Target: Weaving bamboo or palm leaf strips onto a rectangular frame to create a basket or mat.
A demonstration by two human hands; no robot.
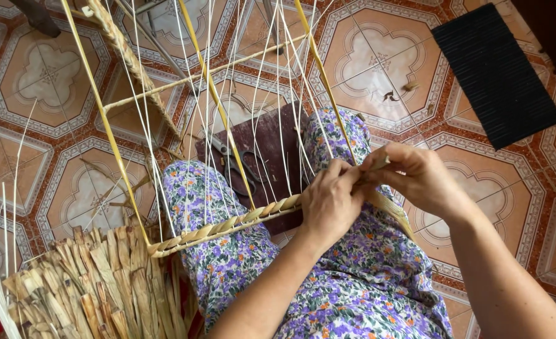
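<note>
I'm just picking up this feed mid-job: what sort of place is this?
Probably a home or small craft workspace for hand weaving. The floor is patterned tile, a cane frame strung with thin strands leans over the person's lap, and a bundle of dried leaf strips lies beside it. Both hands work a plaited edge.

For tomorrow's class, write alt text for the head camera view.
Two bare hands, left hand and right hand, pinch a pale straw strand at a yellow cane frame with a braided straw edge, over a purple floral lap.
</note>
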